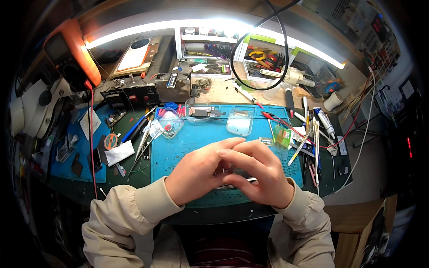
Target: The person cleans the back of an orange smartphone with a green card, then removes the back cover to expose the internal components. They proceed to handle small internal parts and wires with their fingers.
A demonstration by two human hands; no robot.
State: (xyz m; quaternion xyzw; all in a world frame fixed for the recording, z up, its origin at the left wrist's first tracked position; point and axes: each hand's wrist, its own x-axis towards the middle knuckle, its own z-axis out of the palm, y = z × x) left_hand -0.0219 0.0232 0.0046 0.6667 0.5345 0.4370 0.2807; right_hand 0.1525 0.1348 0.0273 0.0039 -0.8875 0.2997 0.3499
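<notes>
My hands meet over the blue work mat [178, 156], fingertips close together and partly overlapping. My left hand [199, 169] is closed, its fingers bent inward; what it grips is hidden. Bent across toward it are the fingers of my right hand [261, 172], with the thumb pointing left below them; whatever they pinch cannot be made out. A dark flat object with a shiny edge [243, 173] shows between and under the hands, mostly covered. Beyond them on the mat stand a clear lidless plastic box [240, 123] and another clear box [199, 110] with small dark parts.
Tweezers [144, 137] and a blue pen-like tool [133, 128] lie at left, near a white tissue [119, 152]. Swabs, tubes and a red probe [267, 115] crowd the right. An orange multimeter [71, 53] stands far left; a black cable loop [233, 58] hangs at the back.
</notes>
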